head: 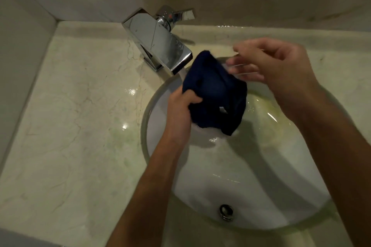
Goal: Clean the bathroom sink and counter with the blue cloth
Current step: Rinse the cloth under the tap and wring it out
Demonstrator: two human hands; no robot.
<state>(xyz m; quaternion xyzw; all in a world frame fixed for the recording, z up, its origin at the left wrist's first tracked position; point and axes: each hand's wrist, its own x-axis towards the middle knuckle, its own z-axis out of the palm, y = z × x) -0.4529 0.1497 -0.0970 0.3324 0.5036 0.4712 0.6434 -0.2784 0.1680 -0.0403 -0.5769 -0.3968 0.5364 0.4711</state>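
A pale marble worktop fills the left of the scene, wet in spots, with a chrome faucet at its far edge. Over the white oval sink, the left hand grips a bunched blue cloth just beside the faucet spout. To the right, the right hand is blurred, its fingers loosely spread just beside the cloth's far edge; whether they touch it cannot be told. The drain sits near.

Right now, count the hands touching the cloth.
1 for certain: the left hand grips the cloth over the sink. The right hand is beside it, blurred; contact is unclear.
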